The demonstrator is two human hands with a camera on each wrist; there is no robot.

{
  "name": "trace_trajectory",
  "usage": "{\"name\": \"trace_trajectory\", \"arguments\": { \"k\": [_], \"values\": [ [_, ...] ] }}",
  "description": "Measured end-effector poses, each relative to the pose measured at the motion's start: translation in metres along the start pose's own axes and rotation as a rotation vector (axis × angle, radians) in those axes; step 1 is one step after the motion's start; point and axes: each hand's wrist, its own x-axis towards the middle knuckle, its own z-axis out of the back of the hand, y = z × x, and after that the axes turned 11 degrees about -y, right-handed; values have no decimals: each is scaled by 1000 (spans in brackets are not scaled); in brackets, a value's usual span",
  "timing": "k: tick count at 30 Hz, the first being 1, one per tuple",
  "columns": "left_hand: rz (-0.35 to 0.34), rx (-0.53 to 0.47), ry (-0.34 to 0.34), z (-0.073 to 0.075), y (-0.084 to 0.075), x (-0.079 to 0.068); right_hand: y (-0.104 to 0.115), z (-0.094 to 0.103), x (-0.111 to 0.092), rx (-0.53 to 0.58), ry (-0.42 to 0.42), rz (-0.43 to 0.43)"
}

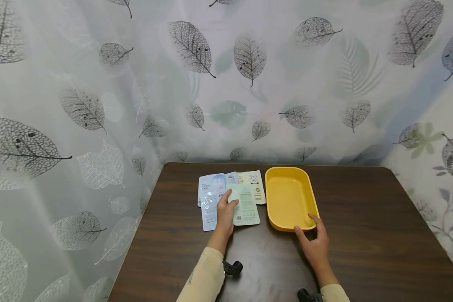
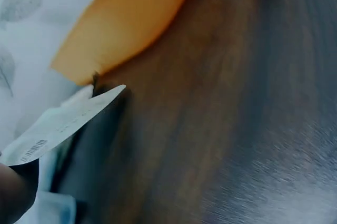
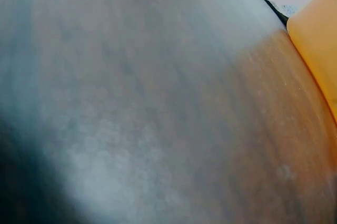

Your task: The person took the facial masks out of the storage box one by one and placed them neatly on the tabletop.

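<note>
My left hand (image 1: 225, 216) pinches a pale green face mask packet (image 1: 246, 212) by its left edge. In the left wrist view that packet (image 2: 68, 124) is tilted, its barcode near the fingers. Under and around it on the table lie blue face mask packets (image 1: 209, 212) and a cream one with a cartoon animal (image 1: 260, 191), partly overlapping. To their right stands a yellow plastic tray (image 1: 290, 197). My right hand (image 1: 317, 245) holds its near right corner, with a finger over the rim and the thumb outside. The right wrist view misses that hand and catches only the tray's side (image 3: 318, 45).
Everything rests on a dark wood-grain table (image 1: 377, 235). Behind and along the sides hangs a pale curtain (image 1: 226, 92) with a leaf print, close to the table's back edge. Black bands with small devices (image 1: 233, 268) sit on the wrists.
</note>
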Motion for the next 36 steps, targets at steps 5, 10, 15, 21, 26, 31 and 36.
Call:
{"name": "trace_trajectory", "arguments": {
  "k": [5, 10, 15, 21, 26, 31, 36],
  "values": [
    [-15, 101, -32, 8, 14, 3, 1, 0, -2, -10, 7, -12],
    [-31, 206, -39, 11, 20, 4, 1, 1, -3, -10, 8, -14],
    [-57, 281, -33, 8, 8, -6, 2, 4, -3, -8, 10, -10],
    [-148, 324, -100, 10, 8, -4, 1, 3, -4, -3, 10, -11],
    [-154, 273, -102, 11, 4, -3, 1, 1, -1, 1, 19, -8],
    [-152, 260, -76, 14, -6, -4, 0, 2, -1, 86, -4, -35],
    [-207, 356, -34, 19, -42, -10, 19, 15, 5, 203, -143, -33]
  ]
}}
